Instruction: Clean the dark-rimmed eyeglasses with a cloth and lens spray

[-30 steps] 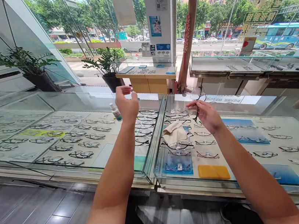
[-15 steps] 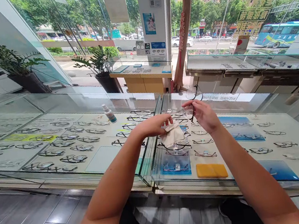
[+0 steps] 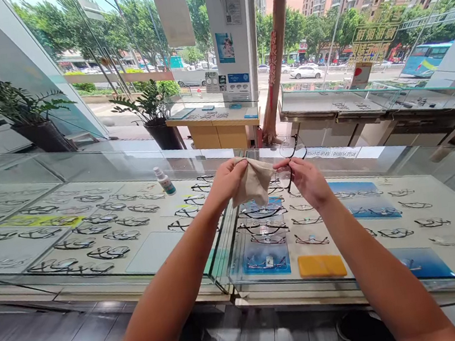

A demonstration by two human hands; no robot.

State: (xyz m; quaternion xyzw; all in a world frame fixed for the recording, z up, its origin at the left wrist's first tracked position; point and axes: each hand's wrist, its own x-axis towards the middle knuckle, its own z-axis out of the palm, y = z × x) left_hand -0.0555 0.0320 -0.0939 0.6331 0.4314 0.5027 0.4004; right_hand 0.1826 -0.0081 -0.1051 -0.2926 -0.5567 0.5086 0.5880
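Observation:
A beige cleaning cloth point(image 3: 255, 182) hangs from my left hand point(image 3: 230, 178), whose fingers pinch its upper edge. My right hand point(image 3: 308, 180) is closed on a pair of eyeglasses point(image 3: 292, 146) with a thin dark frame, held upright above the glass counter. The cloth's right corner reaches close to the fingers of my right hand; whether they touch it I cannot tell. Under both hands, several eyeglasses point(image 3: 263, 227) lie in rows inside the display case. A yellow glasses case point(image 3: 321, 265) rests near the front edge of the counter.
A white spray bottle point(image 3: 164, 181) stands on the left glass counter point(image 3: 146, 252). Behind the counter are potted plants point(image 3: 156, 115), a wooden post point(image 3: 275, 56) and a further display cabinet point(image 3: 212, 124). Large windows look onto a street.
My left hand has risen and lifted the cloth, which now hangs spread out instead of bunched low. My right hand still holds the eyeglasses, in nearly the same place. The view has shifted slightly.

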